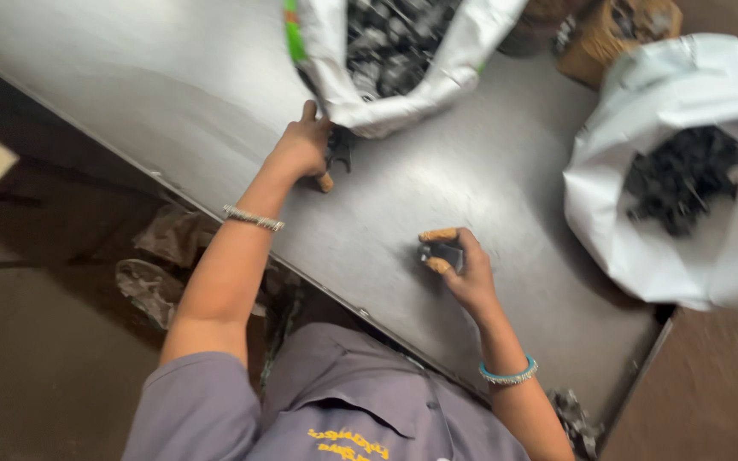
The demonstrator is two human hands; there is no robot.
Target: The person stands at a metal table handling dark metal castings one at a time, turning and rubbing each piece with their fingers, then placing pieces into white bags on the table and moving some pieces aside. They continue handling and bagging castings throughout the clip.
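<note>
- Grey shirt sleeve [198,410] and collar fill the bottom edge, closest to the camera.
- Right hand [471,271], with a blue bangle [508,372] at the wrist, is closed around a small dark part [440,253]; tan covers sit on its fingertips [438,235].
- That part rests on the grey metal worktop [172,94], near its front edge.
- Left hand [302,147], with a silver bangle [253,218] on the forearm, grips a second dark part [339,149] at the mouth of a white sack [403,85].
- This sack lies open on the worktop, full of dark pieces.
- Another white sack [642,222] of dark pieces stands at the right, well apart from the right hand.
</note>
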